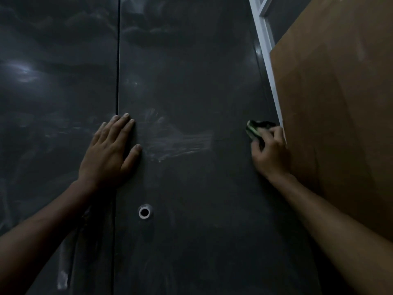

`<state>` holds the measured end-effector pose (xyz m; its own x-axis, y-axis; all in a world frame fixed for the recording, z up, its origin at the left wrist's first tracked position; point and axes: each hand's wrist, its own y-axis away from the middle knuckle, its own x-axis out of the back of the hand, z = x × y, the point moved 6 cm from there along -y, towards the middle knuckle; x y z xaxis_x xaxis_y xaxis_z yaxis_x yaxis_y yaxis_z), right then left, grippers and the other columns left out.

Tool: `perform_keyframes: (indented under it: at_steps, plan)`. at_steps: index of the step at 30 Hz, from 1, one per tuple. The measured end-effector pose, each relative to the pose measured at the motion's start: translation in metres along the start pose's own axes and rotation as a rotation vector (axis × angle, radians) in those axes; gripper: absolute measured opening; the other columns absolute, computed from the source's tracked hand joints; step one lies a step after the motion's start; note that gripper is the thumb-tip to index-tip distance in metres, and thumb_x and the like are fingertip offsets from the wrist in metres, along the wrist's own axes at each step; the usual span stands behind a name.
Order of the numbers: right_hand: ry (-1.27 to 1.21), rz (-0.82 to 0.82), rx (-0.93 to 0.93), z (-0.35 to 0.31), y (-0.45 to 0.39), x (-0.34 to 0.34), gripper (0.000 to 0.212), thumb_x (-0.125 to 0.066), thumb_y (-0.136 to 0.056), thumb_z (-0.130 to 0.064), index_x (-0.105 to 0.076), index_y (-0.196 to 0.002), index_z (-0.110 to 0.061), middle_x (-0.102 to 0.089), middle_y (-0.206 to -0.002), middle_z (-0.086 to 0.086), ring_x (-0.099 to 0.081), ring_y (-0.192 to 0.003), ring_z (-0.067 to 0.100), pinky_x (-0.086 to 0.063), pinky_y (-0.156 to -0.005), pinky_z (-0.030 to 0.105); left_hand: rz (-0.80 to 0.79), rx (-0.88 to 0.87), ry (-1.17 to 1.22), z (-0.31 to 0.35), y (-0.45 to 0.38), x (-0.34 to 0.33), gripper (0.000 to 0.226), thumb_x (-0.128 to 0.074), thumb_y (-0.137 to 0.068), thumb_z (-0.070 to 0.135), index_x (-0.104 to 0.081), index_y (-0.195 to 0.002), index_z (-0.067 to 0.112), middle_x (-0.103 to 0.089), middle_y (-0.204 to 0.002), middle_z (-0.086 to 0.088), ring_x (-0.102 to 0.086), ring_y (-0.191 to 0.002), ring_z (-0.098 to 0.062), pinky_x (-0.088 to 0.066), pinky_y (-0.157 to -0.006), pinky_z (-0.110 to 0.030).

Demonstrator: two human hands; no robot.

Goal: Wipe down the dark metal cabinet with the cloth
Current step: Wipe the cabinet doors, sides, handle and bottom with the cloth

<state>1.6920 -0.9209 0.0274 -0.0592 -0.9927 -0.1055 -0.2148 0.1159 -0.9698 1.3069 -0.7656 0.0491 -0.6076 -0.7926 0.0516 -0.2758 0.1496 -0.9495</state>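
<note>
Two hands | left (108,152) flat on cabinet (191,92) | right (270,152) gripping cloth (256,127)

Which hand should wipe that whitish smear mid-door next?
Right. The right hand already grips the cloth against the right door's edge, level with the smear. The left hand lies flat and empty on the cabinet, by the door seam.
</note>
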Motion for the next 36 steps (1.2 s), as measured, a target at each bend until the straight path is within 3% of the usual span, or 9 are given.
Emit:
perform_keyframes:
  at_steps: [2, 8, 14, 17, 20, 22, 27, 33, 36]
  plan:
    - [-0.017, 0.02, -0.033, -0.045, -0.012, -0.014, 0.035, -0.056, -0.099, -0.027, -0.061, -0.132, -0.017, -0.048, -0.129, 0.016, -0.058, -0.099, 0.03, -0.039, -0.072, 0.029, 0.002, -0.011, 0.001, -0.001, 0.001, 0.001, 0.074, -0.034, -0.103, 0.054, -0.033, -0.162, 0.01, -0.026, -0.172, -0.011, -0.017, -0.161, -0.026, -0.013, -0.132, -0.045]
    - [-0.098, -0.19, 0.521, -0.065, 0.049, -0.019, 0.042, -0.057, -0.088, -0.032, -0.067, -0.127, -0.018, -0.053, -0.116, 0.01, -0.062, -0.09, 0.031, -0.053, -0.075, 0.035, 0.012, -0.014, -0.001, -0.002, -0.001, 0.001, 0.073, -0.035, -0.103, 0.053, -0.035, -0.161, 0.009, -0.028, -0.171, -0.011, -0.019, -0.161, -0.027, -0.013, -0.132, -0.044]
    - [-0.076, 0.023, 0.033, -0.075, -0.028, -0.031, 0.034, -0.058, -0.094, -0.03, -0.065, -0.125, -0.02, -0.05, -0.124, 0.013, -0.062, -0.093, 0.038, -0.047, -0.071, 0.034, 0.022, -0.007, -0.001, -0.002, 0.001, 0.001, 0.071, -0.037, -0.104, 0.05, -0.035, -0.162, 0.01, -0.028, -0.171, -0.01, -0.019, -0.161, -0.025, -0.014, -0.132, -0.045]
    - [-0.151, -0.064, 0.323, -0.148, 0.007, -0.044, 0.035, -0.058, -0.088, -0.03, -0.068, -0.121, -0.021, -0.052, -0.118, 0.012, -0.061, -0.093, 0.035, -0.055, -0.078, 0.041, 0.017, -0.021, 0.016, -0.002, 0.003, 0.003, 0.071, -0.037, -0.104, 0.049, -0.034, -0.162, 0.008, -0.029, -0.171, -0.01, -0.02, -0.161, -0.025, -0.014, -0.132, -0.043]
    - [-0.169, -0.223, 0.663, -0.142, 0.051, -0.036, 0.036, -0.061, -0.085, -0.029, -0.07, -0.119, -0.019, -0.057, -0.113, 0.011, -0.062, -0.09, 0.03, -0.053, -0.075, 0.037, 0.025, -0.029, 0.029, -0.004, 0.002, 0.003, 0.07, -0.037, -0.104, 0.047, -0.035, -0.161, 0.007, -0.03, -0.171, -0.01, -0.022, -0.16, -0.025, -0.014, -0.132, -0.042]
    - [-0.127, -0.181, 0.621, -0.116, 0.038, -0.025, 0.035, -0.066, -0.086, -0.025, -0.072, -0.12, -0.018, -0.059, -0.113, 0.012, -0.064, -0.09, 0.031, -0.052, -0.076, 0.036, 0.018, -0.023, 0.032, -0.003, 0.001, 0.002, 0.069, -0.038, -0.104, 0.046, -0.035, -0.161, 0.006, -0.03, -0.171, -0.01, -0.022, -0.16, -0.025, -0.014, -0.132, -0.043]
    - [-0.119, -0.03, 0.067, -0.141, -0.029, -0.042, 0.037, -0.059, -0.095, -0.028, -0.064, -0.13, -0.018, -0.049, -0.129, 0.014, -0.06, -0.102, 0.041, -0.05, -0.086, 0.042, 0.066, 0.019, 0.152, -0.004, 0.002, 0.008, 0.062, -0.042, -0.105, 0.032, -0.035, -0.161, 0.006, -0.032, -0.169, -0.01, -0.03, -0.156, -0.024, -0.02, -0.131, -0.043]
    - [-0.176, -0.222, 0.632, -0.203, 0.046, -0.05, 0.038, -0.06, -0.087, -0.027, -0.068, -0.123, -0.018, -0.054, -0.116, 0.013, -0.06, -0.093, 0.033, -0.053, -0.077, 0.042, 0.022, 0.072, 0.282, -0.018, 0.002, 0.026, 0.061, -0.048, -0.097, 0.021, -0.044, -0.155, 0.002, -0.041, -0.162, -0.014, -0.036, -0.153, -0.03, -0.03, -0.126, -0.047]
    - [-0.124, -0.146, 0.552, -0.171, 0.027, -0.04, 0.036, -0.064, -0.088, -0.027, -0.069, -0.123, -0.019, -0.055, -0.114, 0.011, -0.062, -0.091, 0.034, -0.054, -0.076, 0.041, -0.02, 0.004, 0.101, -0.027, 0.009, 0.029, 0.06, -0.045, -0.101, 0.032, -0.044, -0.155, 0.005, -0.041, -0.163, -0.014, -0.032, -0.156, -0.032, -0.023, -0.129, -0.046]
